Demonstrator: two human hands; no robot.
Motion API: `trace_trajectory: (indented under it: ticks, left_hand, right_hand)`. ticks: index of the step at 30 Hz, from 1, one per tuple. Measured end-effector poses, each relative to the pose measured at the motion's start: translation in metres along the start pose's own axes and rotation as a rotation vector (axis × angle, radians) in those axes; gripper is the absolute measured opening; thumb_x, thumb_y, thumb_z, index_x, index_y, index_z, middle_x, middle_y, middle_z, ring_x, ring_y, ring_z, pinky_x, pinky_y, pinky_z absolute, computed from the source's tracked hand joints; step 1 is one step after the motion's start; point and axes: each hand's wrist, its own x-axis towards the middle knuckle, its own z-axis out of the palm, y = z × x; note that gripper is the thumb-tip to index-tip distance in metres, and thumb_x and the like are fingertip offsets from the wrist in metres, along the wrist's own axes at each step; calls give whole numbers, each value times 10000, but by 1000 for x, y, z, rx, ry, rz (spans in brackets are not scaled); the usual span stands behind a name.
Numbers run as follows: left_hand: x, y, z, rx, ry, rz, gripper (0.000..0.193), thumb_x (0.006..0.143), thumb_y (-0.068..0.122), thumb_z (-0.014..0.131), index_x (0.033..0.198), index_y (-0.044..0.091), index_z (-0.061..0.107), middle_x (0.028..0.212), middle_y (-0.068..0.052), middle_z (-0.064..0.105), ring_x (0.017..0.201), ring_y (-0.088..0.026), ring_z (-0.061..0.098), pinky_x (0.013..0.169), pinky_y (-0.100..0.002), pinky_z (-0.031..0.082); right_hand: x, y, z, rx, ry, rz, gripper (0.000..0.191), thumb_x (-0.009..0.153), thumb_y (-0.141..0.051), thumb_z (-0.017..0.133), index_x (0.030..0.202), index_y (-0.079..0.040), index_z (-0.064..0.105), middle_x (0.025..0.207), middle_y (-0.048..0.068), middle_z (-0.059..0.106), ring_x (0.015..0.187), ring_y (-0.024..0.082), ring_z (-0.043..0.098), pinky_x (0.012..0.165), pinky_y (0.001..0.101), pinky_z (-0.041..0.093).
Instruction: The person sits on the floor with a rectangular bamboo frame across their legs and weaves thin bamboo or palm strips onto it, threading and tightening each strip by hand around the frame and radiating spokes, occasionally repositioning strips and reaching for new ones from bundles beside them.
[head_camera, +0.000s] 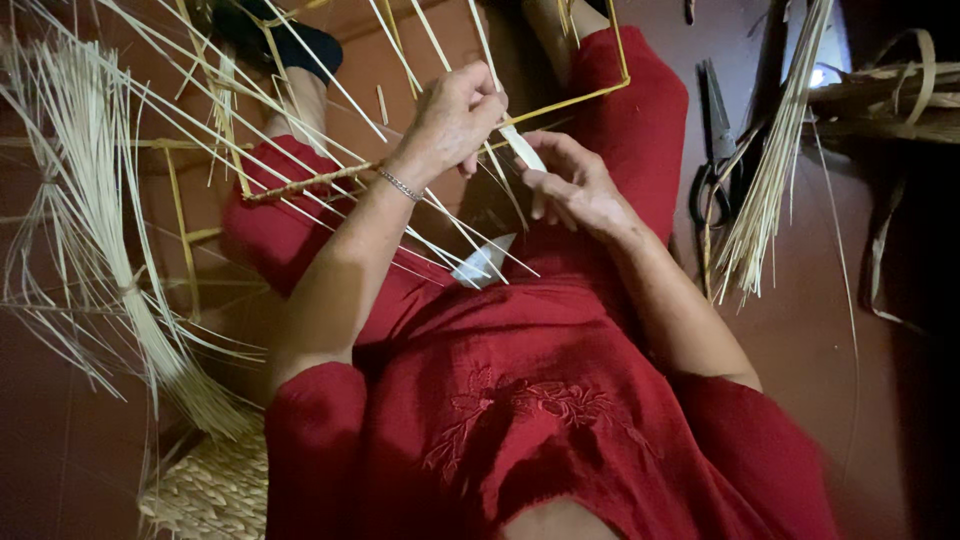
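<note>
The left hand (452, 120) reaches forward from a bent elbow, wrist raised, a thin bracelet (401, 185) on it. Its fingers are curled and pressed together, pinching a flat pale strip (522, 148) near the strip's upper end. The right hand (575, 185) lies just beside it, palm turned inward, fingers half curled; its fingertips touch the lower part of the same strip, but whether they grip it or only steady it I cannot tell.

The strip runs slantwise between the two hands, touching both. Just beyond the left hand a yellow frame (560, 103) crosses, with thin pale reeds (330, 85) fanning up and away from the knuckles. A wrapped rod (310, 182) lies under the left wrist. Below both hands, on the red lap (560, 300), a second pale piece (485, 262) rests apart from them.

Well left of the left arm hangs a tied reed bundle (120, 290); near that elbow is a woven mat (215, 490), cut off by the picture's edge. Right of the right hand lie scissors (715, 130) and a second bundle (770, 190) on the floor (810, 330). The far right is dark and hard to make out, and the frame's upper part is out of view.
</note>
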Motion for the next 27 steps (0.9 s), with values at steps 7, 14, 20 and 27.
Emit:
trace_trajectory:
  ticks: [7, 14, 20, 27]
  left_hand:
    - [2, -2, 1, -72, -8, 32, 98, 971, 90, 587, 976, 2, 629, 685, -59, 663, 392, -96, 573, 316, -267, 468]
    - [-8, 3, 2, -81, 70, 195, 133, 1069, 133, 582, 1019, 10, 598, 763, -45, 698, 432, -78, 594, 334, -247, 450]
    - [-8, 1, 5, -20, 52, 176, 115, 1050, 115, 577, 991, 19, 601, 745, -15, 683, 426, -72, 604, 338, -242, 473]
    - [-15, 3, 2, -31, 23, 274, 84, 1054, 62, 558, 1008, 4, 597, 810, -36, 658, 492, -78, 617, 389, -238, 498]
  right_hand:
    - [31, 36, 4, -77, -30, -179, 248, 1052, -187, 676, 1238, -22, 661, 949, -40, 672, 847, 48, 594, 767, 219, 521]
    - [23, 39, 0, -64, 61, -171, 196, 1011, -153, 679, 1167, -34, 673, 905, -37, 678, 807, 52, 605, 744, 223, 523]
    - [-4, 7, -12, -256, 149, -198, 117, 1021, -121, 733, 1045, -10, 703, 869, -15, 691, 790, 55, 607, 713, 227, 514]
    - [5, -37, -20, 41, 144, -149, 204, 1051, -203, 653, 1109, -24, 732, 858, 16, 721, 582, 49, 549, 519, 203, 411]
